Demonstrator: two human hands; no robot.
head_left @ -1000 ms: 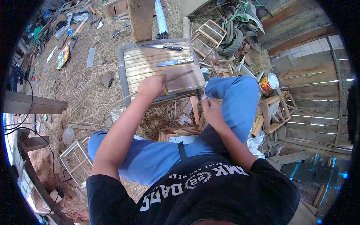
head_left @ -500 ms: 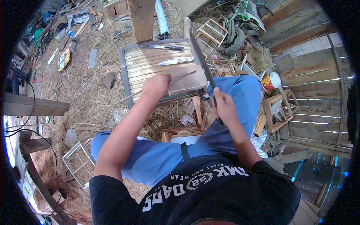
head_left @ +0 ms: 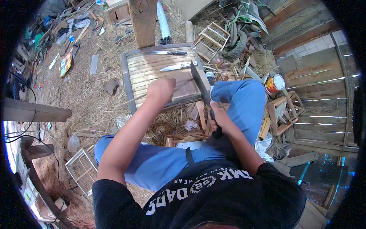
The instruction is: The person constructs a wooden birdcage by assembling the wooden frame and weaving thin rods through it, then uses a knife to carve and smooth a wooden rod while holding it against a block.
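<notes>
My left hand [head_left: 161,90] is closed round a thin wooden stick [head_left: 183,81]. One end of the stick passes over a flat board [head_left: 187,91] on the low slatted table [head_left: 142,63], and the other runs out past the table's left edge. In my right hand [head_left: 221,119] is the dark handle of a machete [head_left: 199,82]. Its blade points up and away across the table's right side, by the stick's far end; whether they touch I cannot tell. Beyond my left hand, a black-handled knife [head_left: 177,53] and a second knife with a pale handle [head_left: 177,66] lie on the slats.
A wooden post [head_left: 143,24] rises behind the table. Wooden frames [head_left: 213,40], a tyre [head_left: 238,42] and a paint can [head_left: 275,83] stand to the right. Between my legs is a wooden crate [head_left: 187,138]. Straw and scraps cover the ground.
The machete has come down and nearer, its tip swinging from beyond the table's far edge to over the board. My right hand has dropped toward my lap. My left hand keeps its hold on the stick.
</notes>
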